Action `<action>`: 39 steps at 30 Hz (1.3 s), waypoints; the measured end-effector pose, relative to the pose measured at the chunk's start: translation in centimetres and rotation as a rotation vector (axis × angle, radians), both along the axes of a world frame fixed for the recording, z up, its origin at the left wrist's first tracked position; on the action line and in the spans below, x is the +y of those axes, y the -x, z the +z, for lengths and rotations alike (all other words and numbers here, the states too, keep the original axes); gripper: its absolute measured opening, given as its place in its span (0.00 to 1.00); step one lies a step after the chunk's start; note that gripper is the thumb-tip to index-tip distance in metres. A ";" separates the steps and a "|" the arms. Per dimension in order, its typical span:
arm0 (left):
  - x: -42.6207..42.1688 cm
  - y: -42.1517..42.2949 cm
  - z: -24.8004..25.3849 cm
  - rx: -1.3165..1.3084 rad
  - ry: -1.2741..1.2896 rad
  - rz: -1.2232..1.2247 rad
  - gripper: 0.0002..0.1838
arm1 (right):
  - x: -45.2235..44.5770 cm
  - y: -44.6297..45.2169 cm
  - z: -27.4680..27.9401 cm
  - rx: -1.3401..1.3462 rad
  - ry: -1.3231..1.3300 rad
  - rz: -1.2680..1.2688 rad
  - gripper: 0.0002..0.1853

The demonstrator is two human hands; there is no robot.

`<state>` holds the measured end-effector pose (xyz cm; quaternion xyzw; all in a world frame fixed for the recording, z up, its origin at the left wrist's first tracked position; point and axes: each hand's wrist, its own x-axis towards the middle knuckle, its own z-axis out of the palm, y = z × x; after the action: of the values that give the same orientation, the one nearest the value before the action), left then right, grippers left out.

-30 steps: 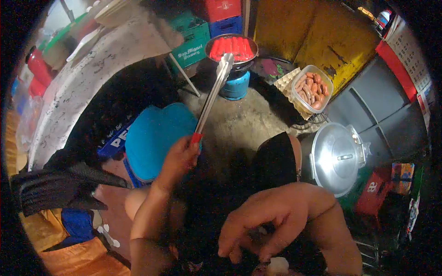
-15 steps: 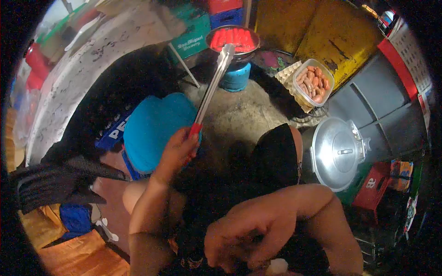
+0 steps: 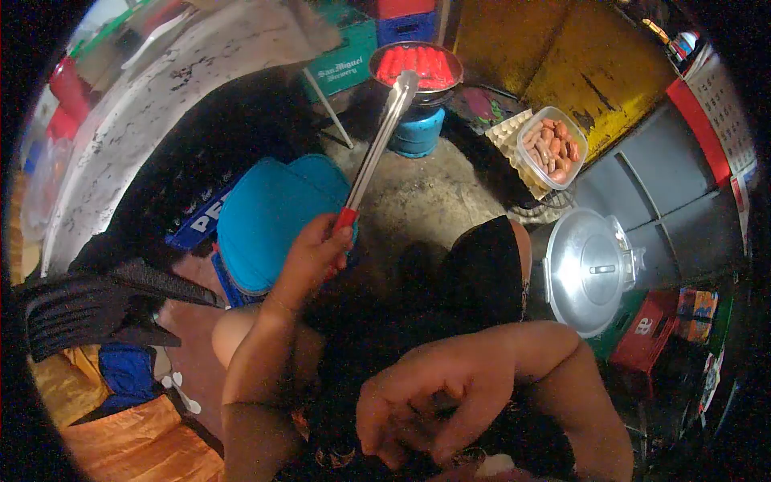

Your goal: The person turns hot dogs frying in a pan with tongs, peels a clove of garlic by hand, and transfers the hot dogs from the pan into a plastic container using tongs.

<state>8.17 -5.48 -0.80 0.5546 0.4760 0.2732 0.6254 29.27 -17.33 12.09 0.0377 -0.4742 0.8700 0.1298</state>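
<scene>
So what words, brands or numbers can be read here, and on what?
"San Miguel Brewery": green crate.
"PE": blue crate; anything further is hidden by the turquoise cushion.
White mark on the lower-right red crate: unclear.
Wall calendar: too blurred to read.

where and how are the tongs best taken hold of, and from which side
Best by the red handle, probably from the person's side, where the left hand grips now. The tongs slant away, their bare metal arms and tips pointing toward the pan, so the handle end lies nearest the body.
</scene>
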 end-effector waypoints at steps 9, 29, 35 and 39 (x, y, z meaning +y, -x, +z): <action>0.4 -0.1 -0.8 -0.034 0.062 0.016 0.20 | 0.0 -0.2 0.0 0.036 -0.025 -0.024 0.36; 0.0 -0.5 0.1 -0.007 0.067 0.051 0.20 | -1.0 -1.6 -1.1 0.065 0.044 -0.088 0.32; 1.4 0.1 -2.6 0.128 -0.016 0.012 0.19 | 0.6 -3.1 -1.3 -0.342 -0.152 -0.268 0.19; 0.8 -0.7 -0.8 0.011 0.075 0.050 0.14 | 1.8 -7.9 -5.7 -0.638 -0.279 -1.030 0.12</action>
<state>8.92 -4.72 -1.59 0.5199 0.5031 0.2677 0.6363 37.14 -15.49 6.41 -0.4413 -0.5561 0.5939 0.3785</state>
